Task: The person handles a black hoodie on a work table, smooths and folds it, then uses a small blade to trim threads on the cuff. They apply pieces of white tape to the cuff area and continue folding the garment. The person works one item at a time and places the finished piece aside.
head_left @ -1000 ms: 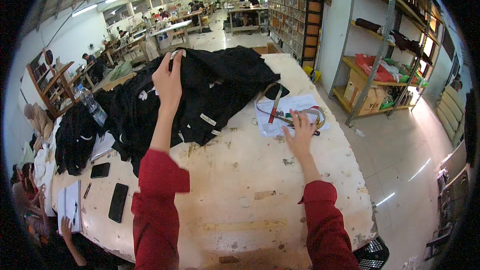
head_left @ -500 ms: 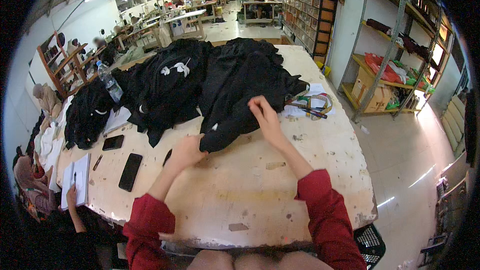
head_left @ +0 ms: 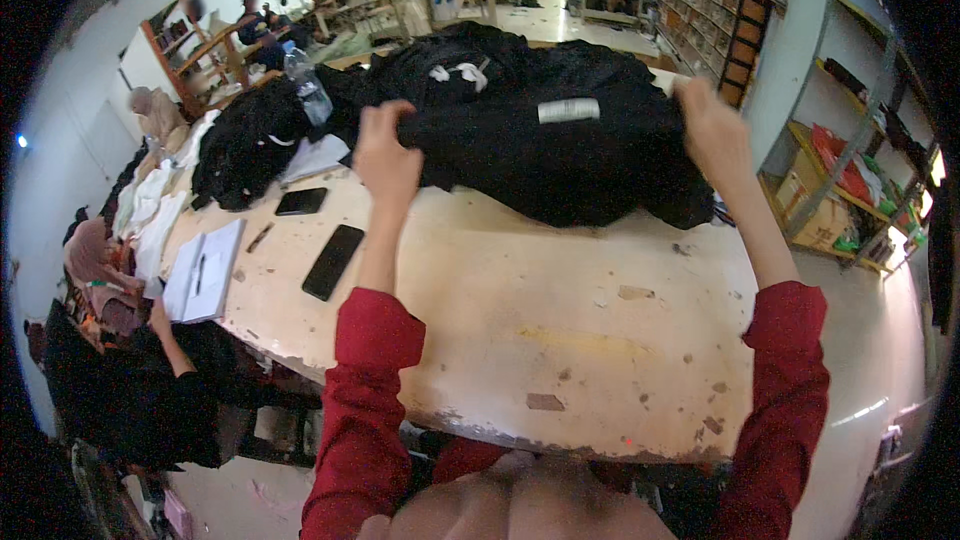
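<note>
A black garment (head_left: 560,165) is stretched wide between my two hands above the table's far half. My left hand (head_left: 388,152) is closed on its left end, with the thumb and fingers pinching the cloth. At the other end my right hand (head_left: 712,135) grips the cloth, its fingertips partly hidden behind the edge. A white printed label (head_left: 568,111) shows near the garment's upper edge. Heaped black garments (head_left: 455,45) lie just behind it, with a small white piece (head_left: 460,74) on top.
Left on the pale worn table (head_left: 560,380) are two dark phones (head_left: 333,262) (head_left: 301,202), an open notebook (head_left: 205,270) with a pen, and a clear bottle (head_left: 306,85). A co-worker's hand (head_left: 160,318) is beside the notebook. Metal shelving (head_left: 835,130) stands at right.
Both hands have moved apart, lifting and spreading the black garment, so its label now shows. My right hand has closed on the cloth. The co-worker's hand has left the pen. The view has shifted left.
</note>
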{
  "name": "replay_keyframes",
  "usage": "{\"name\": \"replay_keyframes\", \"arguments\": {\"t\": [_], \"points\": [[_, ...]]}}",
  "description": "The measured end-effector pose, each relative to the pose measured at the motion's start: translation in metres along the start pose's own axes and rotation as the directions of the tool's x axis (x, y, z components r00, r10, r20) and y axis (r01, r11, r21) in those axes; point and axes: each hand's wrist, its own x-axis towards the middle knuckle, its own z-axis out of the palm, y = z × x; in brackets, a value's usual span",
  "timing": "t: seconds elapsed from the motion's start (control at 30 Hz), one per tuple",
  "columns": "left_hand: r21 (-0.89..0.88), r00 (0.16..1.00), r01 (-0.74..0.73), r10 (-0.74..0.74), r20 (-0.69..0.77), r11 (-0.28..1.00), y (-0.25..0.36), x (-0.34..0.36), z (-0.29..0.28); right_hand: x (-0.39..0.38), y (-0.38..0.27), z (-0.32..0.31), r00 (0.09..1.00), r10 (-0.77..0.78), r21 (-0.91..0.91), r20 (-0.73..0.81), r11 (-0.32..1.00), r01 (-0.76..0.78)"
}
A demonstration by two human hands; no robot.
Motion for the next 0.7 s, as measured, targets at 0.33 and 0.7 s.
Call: {"name": "replay_keyframes", "arguments": {"t": [0.33,0.7], "points": [[-0.083,0.743,0.570,-0.470,0.476,0.817,-0.026,-0.140,-0.109,-0.162,-0.080,-0.046,0.425,0.905,0.900,0.031,0.160,-0.405],[0.267,0.090,0.869,-0.663,0.743,0.417,-0.034,-0.398,-0.137,-0.295,-0.118,-0.034,0.147,0.578,0.547,0.803,-0.615,-0.569]]}}
